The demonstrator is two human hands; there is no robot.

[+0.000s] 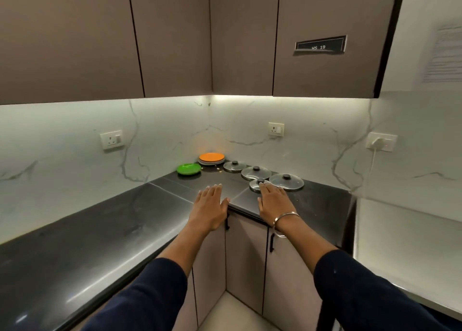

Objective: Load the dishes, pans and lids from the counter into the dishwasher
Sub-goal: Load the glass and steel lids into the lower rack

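Plainly, the right hand [272, 200], fingers straight, is nearer the small lid [257, 184] lying just beyond its fingertips, perhaps touching its knob, on the surface [150, 210], while the left hand [211, 205] lies flat, grip slack, well left.

Corner counter [100, 230] setup: plate stack [211, 158] sits way back in the corner, single plate [189, 169] just left and in front of it. Four lids to the right: far lid [234, 166], middle lid [256, 172], right lid [286, 180], and nearest lid [257, 184] tucked in front, between the last two.
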